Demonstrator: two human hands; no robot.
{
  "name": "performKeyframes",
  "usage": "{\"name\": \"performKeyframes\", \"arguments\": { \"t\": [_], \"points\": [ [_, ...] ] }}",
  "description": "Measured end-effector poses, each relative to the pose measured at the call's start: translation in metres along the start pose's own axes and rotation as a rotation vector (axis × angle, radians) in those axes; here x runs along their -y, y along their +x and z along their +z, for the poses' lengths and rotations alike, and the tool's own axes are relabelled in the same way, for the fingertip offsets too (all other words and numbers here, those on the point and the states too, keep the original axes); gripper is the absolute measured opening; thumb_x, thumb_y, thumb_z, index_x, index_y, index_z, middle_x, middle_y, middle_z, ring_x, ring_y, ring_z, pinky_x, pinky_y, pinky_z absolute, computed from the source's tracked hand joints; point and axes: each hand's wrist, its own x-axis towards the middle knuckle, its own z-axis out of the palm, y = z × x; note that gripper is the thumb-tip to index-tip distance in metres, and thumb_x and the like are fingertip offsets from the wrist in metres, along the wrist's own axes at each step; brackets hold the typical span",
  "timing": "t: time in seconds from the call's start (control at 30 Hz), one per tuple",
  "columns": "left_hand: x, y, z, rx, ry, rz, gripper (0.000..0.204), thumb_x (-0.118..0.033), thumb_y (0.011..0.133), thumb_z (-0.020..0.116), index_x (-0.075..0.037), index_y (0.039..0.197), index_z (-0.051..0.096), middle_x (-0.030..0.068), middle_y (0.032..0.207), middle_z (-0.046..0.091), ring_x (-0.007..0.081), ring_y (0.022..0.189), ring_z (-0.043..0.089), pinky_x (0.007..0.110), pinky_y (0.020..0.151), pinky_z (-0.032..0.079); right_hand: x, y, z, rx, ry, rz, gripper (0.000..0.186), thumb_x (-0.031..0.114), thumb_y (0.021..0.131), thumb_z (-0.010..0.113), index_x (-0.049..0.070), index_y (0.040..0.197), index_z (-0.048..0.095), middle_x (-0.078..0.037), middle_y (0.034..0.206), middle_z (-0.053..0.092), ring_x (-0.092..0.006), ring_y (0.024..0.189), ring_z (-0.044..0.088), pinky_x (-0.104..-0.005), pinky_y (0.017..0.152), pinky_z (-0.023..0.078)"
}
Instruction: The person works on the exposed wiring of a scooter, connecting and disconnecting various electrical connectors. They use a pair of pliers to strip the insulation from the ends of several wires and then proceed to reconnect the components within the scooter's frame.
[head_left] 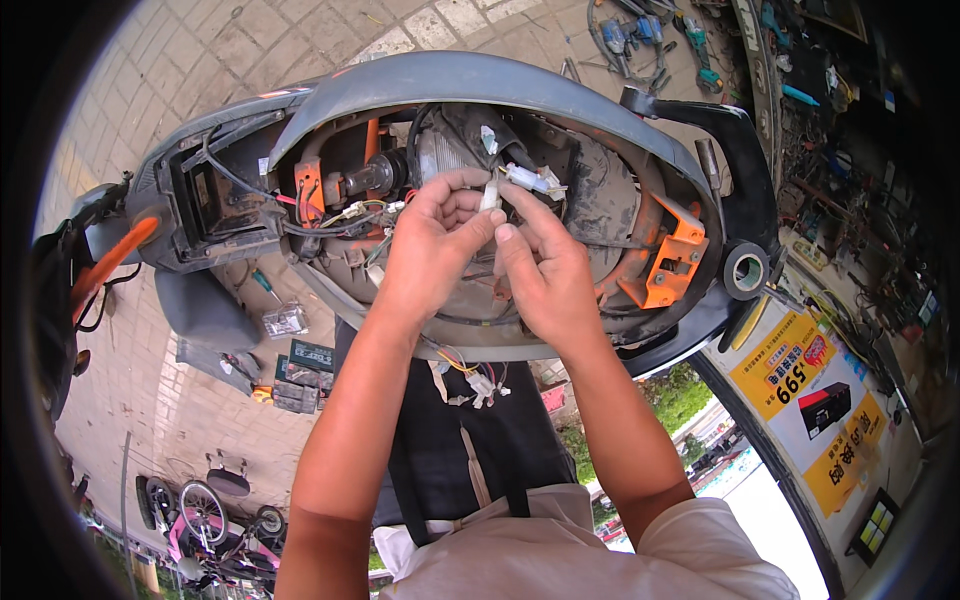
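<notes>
Both my hands meet over the opened body of a scooter (pixel 470 85). Between the thumb and curled fingers of my left hand (pixel 435 240) a small white plastic wire connector (pixel 490 196) is pinched. My right hand (pixel 548 278) closes in from the other side, its index fingertip against that connector and its thumb beside the left thumb. Just beyond the fingers lies a white and blue connector (pixel 530 179) among wires. Loose wires with pale plugs (pixel 352 210) run to the left of my left hand. My fingers hide part of the wiring underneath.
Orange metal brackets (pixel 672 262) stand at the right inside the body. A wire bundle with white plugs (pixel 480 385) hangs over the near edge. Small boxes (pixel 305 365) and a screwdriver (pixel 265 284) lie on the paving at left; power tools (pixel 700 60) lie beyond.
</notes>
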Motion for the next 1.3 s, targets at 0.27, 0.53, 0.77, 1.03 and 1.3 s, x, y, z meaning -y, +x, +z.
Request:
{"name": "performKeyframes", "arguments": {
  "t": [0.27, 0.53, 0.77, 1.03, 1.3],
  "points": [
    [0.004, -0.001, -0.006, 0.05, -0.113, -0.038, 0.037, -0.001, 0.091, 0.064, -0.001, 0.126, 0.053, 0.0077, 0.105, 0.068, 0.0125, 0.096, 0.062, 0.029, 0.09, 0.049, -0.007, 0.008, -0.005, -0.038, -0.053, -0.054, 0.029, 0.007, 0.095, 0.053, 0.003, 0.123, 0.06, -0.005, 0.072, 0.061, -0.0077, 0.062, 0.051, -0.0269, 0.059, 0.046],
    [0.008, 0.0, -0.007, 0.069, -0.185, -0.056, 0.035, -0.002, 0.093, 0.061, -0.001, 0.127, 0.052, 0.0108, 0.108, 0.069, 0.0162, 0.098, 0.065, 0.032, 0.09, 0.05, -0.011, 0.006, -0.005, -0.056, -0.008, -0.091, 0.024, 0.006, 0.095, 0.053, 0.002, 0.117, 0.063, -0.005, 0.081, 0.067, -0.0061, 0.066, 0.054, -0.0246, 0.061, 0.047],
    [0.001, 0.0, -0.001, 0.047, -0.295, -0.147, 0.03, -0.008, 0.094, 0.061, -0.001, 0.122, 0.054, 0.0115, 0.102, 0.069, 0.0195, 0.096, 0.066, 0.034, 0.088, 0.053, -0.009, -0.008, -0.006, -0.124, -0.011, -0.062, 0.016, 0.003, 0.093, 0.054, 0.0, 0.106, 0.064, -0.004, 0.082, 0.068, -0.0049, 0.067, 0.056, -0.0236, 0.059, 0.046],
    [-0.005, 0.003, 0.011, 0.001, -0.339, -0.173, 0.02, -0.012, 0.094, 0.061, -0.002, 0.111, 0.057, 0.0138, 0.095, 0.069, 0.0196, 0.085, 0.068, 0.032, 0.079, 0.056, -0.015, -0.017, -0.004, -0.209, -0.082, -0.118, 0.015, 0.004, 0.082, 0.071, -0.001, 0.095, 0.064, -0.003, 0.065, 0.056, -0.0078, 0.056, 0.049, -0.027, 0.052, 0.043],
    [-0.005, 0.002, 0.019, -0.053, -0.299, -0.158, 0.018, -0.014, 0.093, 0.063, -0.004, 0.107, 0.058, 0.0118, 0.093, 0.069, 0.0167, 0.079, 0.067, 0.03, 0.074, 0.056, -0.02, -0.008, 0.0, -0.269, -0.106, -0.211, 0.013, 0.005, 0.082, 0.071, -0.001, 0.091, 0.065, -0.005, 0.064, 0.057, -0.0103, 0.052, 0.051, -0.0287, 0.051, 0.044]
  ]
}}
